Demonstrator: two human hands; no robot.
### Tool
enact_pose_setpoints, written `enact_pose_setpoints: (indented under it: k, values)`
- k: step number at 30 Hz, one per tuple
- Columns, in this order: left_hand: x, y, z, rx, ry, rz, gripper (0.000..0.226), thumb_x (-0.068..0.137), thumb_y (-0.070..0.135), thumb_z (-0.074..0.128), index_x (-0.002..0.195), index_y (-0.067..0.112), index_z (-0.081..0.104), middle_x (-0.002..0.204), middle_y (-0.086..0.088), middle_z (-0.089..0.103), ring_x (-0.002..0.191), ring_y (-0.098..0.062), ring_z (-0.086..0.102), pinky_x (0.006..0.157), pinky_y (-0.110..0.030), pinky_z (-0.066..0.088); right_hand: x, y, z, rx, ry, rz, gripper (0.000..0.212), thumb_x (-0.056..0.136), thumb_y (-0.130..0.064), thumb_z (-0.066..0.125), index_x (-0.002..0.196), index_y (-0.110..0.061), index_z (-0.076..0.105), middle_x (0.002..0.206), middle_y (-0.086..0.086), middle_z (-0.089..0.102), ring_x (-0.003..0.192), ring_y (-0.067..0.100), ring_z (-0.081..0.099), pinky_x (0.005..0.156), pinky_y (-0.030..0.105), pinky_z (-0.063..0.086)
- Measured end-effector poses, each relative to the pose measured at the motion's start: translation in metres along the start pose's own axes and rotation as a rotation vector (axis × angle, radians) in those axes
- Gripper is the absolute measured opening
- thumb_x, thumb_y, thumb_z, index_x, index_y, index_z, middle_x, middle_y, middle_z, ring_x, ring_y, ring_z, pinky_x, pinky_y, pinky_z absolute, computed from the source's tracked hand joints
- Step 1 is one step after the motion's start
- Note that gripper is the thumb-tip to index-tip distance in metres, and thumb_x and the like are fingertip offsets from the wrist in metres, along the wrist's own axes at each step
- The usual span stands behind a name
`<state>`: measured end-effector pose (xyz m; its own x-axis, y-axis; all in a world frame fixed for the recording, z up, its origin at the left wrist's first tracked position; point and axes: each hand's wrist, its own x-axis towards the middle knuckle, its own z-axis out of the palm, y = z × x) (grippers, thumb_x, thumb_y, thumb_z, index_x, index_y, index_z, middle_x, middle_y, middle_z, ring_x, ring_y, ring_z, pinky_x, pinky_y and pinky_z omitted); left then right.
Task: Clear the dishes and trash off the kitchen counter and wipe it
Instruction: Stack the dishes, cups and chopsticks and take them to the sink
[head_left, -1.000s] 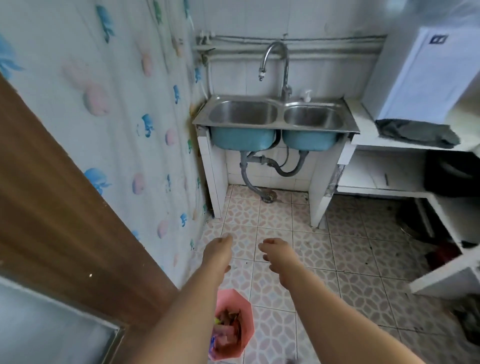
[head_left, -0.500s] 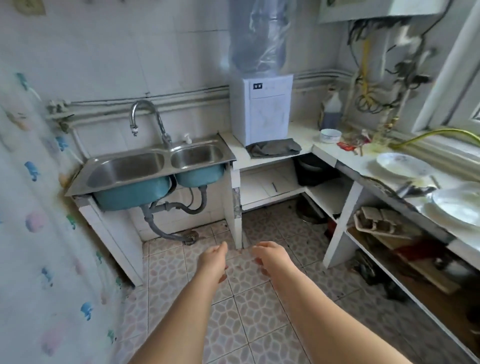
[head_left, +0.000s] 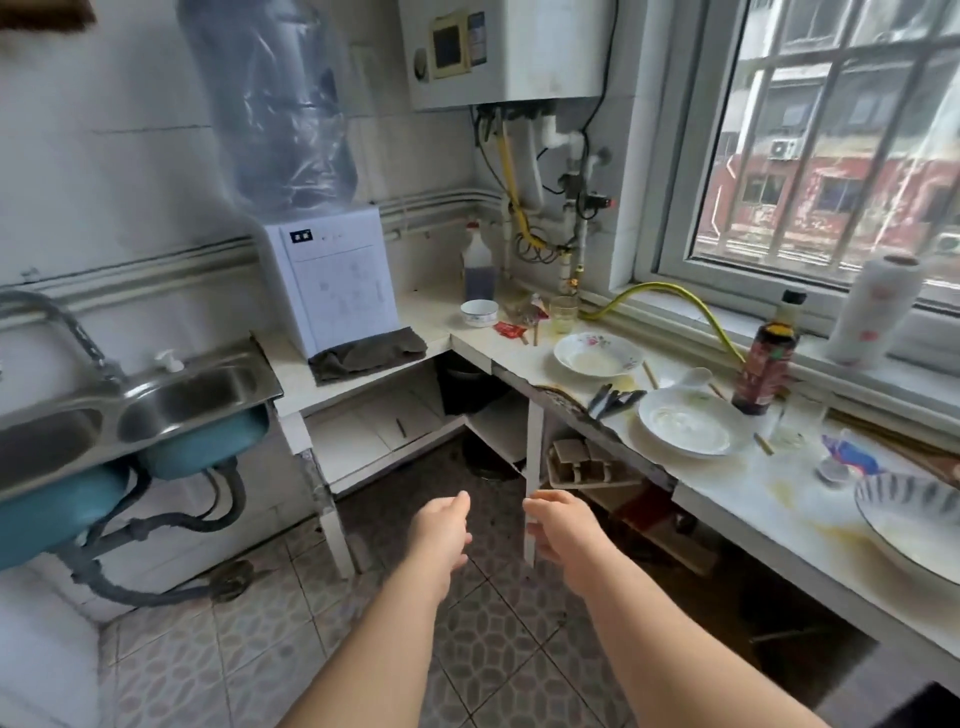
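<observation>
The stained white counter (head_left: 748, 488) runs along the right under the window. On it stand a flowered deep plate (head_left: 597, 353), a white plate (head_left: 688, 422), a striped bowl (head_left: 914, 519) at the near right, a small white bowl (head_left: 479, 313), a glass (head_left: 563, 313), a dark sauce bottle (head_left: 766, 358), red wrappers (head_left: 509, 328) and a blue wrapper (head_left: 852, 453). A grey cloth (head_left: 370, 353) lies by the white water dispenser (head_left: 332, 280). My left hand (head_left: 441, 530) and my right hand (head_left: 558, 525) hang over the floor, fingers loosely curled, holding nothing, well short of the counter.
A steel double sink (head_left: 140, 400) with a tap stands at the left. Open shelves under the counter hold pots and boxes. A paper-towel roll (head_left: 872, 312) sits on the window sill, a yellow hose (head_left: 691, 301) crosses the counter's back, and a boiler (head_left: 509, 52) hangs above.
The view has swung right from the sink and curtain to the counter under the window. Both hands keep their pose in front of me, still holding nothing.
</observation>
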<state>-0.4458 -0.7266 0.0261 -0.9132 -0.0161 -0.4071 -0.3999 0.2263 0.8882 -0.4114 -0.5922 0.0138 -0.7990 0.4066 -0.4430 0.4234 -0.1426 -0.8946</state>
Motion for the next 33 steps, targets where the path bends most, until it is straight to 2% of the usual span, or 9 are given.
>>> enact_pose_setpoints:
  k: [2,6,10,14,16,20,23,27,33]
  values:
    - [-0.001,0.01,0.043,0.022,-0.059,0.014,0.016,0.098,0.035,0.046,0.102,0.022,0.054,0.097,-0.002,0.06,0.097,-0.021,0.062,0.081,-0.036,0.053,0.015,-0.002,-0.04,0.047,0.046,0.005,0.026,0.089,-0.017,0.061,0.115,-0.013,0.061,0.088,0.004,0.062,0.076,0.015,0.058,0.06,0.024,0.044]
    - [-0.007,0.023,0.107,0.062,-0.157,0.002,0.013,0.099,0.033,0.045,0.102,0.022,0.052,0.093,-0.003,0.058,0.086,-0.018,0.058,0.073,-0.033,0.051,0.034,0.001,-0.103,0.083,0.135,0.072,0.029,0.091,-0.02,0.059,0.119,-0.015,0.06,0.108,0.007,0.063,0.098,0.021,0.06,0.085,0.033,0.052]
    - [-0.006,0.035,0.156,0.126,-0.245,0.03,0.013,0.099,0.032,0.045,0.101,0.021,0.053,0.08,0.0,0.054,0.069,-0.013,0.05,0.057,-0.025,0.043,0.048,-0.002,-0.151,0.148,0.198,0.101,0.024,0.094,-0.017,0.055,0.118,-0.015,0.059,0.106,0.007,0.062,0.094,0.018,0.059,0.065,0.026,0.045]
    - [0.004,0.048,0.193,0.145,-0.328,0.033,0.012,0.1,0.03,0.044,0.096,0.022,0.052,0.072,0.002,0.047,0.06,-0.01,0.042,0.053,-0.023,0.035,0.062,-0.001,-0.178,0.206,0.268,0.115,0.02,0.094,-0.015,0.055,0.113,-0.014,0.058,0.093,0.006,0.06,0.082,0.016,0.057,0.058,0.024,0.041]
    - [0.013,0.053,0.21,0.176,-0.37,0.04,0.013,0.1,0.03,0.043,0.097,0.021,0.052,0.075,0.001,0.048,0.065,-0.013,0.044,0.054,-0.024,0.036,0.07,-0.001,-0.19,0.227,0.297,0.119,0.018,0.093,-0.012,0.055,0.111,-0.01,0.058,0.085,0.007,0.057,0.072,0.016,0.054,0.052,0.023,0.037]
    - [0.033,0.067,0.245,0.221,-0.477,0.037,0.013,0.1,0.032,0.043,0.1,0.022,0.05,0.081,0.001,0.051,0.074,-0.014,0.047,0.058,-0.024,0.039,0.093,-0.005,-0.215,0.251,0.39,0.122,0.017,0.092,-0.014,0.056,0.109,-0.011,0.058,0.108,0.011,0.06,0.099,0.025,0.059,0.069,0.03,0.045]
    - [0.055,0.084,0.27,0.251,-0.53,0.068,0.012,0.099,0.03,0.045,0.098,0.02,0.053,0.082,0.001,0.053,0.078,-0.016,0.05,0.061,-0.027,0.042,0.115,-0.019,-0.229,0.275,0.462,0.097,0.013,0.092,-0.013,0.055,0.105,-0.012,0.058,0.105,0.011,0.06,0.094,0.024,0.059,0.069,0.028,0.041]
    - [0.085,0.115,0.297,0.295,-0.576,0.133,0.012,0.096,0.029,0.048,0.098,0.021,0.056,0.092,-0.001,0.058,0.096,-0.023,0.059,0.086,-0.037,0.051,0.139,-0.045,-0.243,0.309,0.542,0.069,0.017,0.091,-0.012,0.055,0.107,-0.012,0.059,0.098,0.01,0.059,0.087,0.021,0.057,0.069,0.03,0.04]
    - [0.11,0.143,0.344,0.339,-0.707,0.173,0.021,0.096,0.025,0.047,0.076,0.024,0.051,0.074,0.001,0.052,0.082,-0.022,0.051,0.076,-0.034,0.046,0.161,-0.055,-0.269,0.319,0.721,0.054,0.015,0.09,-0.014,0.055,0.105,-0.014,0.059,0.098,0.005,0.061,0.091,0.02,0.059,0.075,0.031,0.044]
